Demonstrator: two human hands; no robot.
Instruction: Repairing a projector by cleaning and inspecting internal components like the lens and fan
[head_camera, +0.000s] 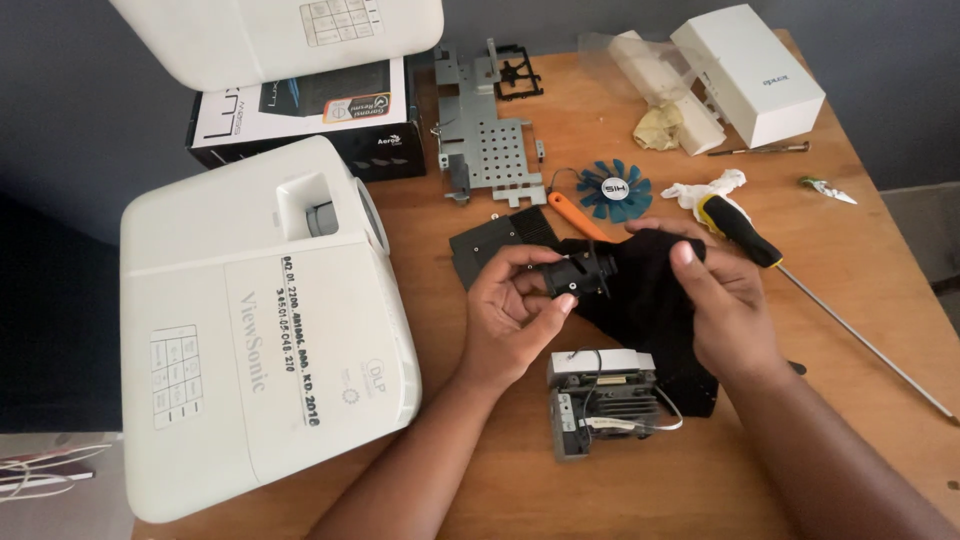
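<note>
The tabletop (640, 480) is bare wood, matt, with a warm brown grain. On it the big projector (260, 340) has a smooth white plastic shell with a faint sheen. The left hand (505, 315) holds a small black lens barrel (580, 272) of dull plastic, while the right hand (725, 300) presses a soft black cloth (650, 300) against it. The perforated bracket (490, 140) is bare grey metal; the fan blade (614, 188) is glossy blue plastic.

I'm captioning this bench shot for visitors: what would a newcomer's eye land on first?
The big white plastic projector at the left of the wooden table. Then the left hand and right hand at centre, holding a small black lens part and black cloth. Behind them lies a blue plastic fan wheel.
</note>
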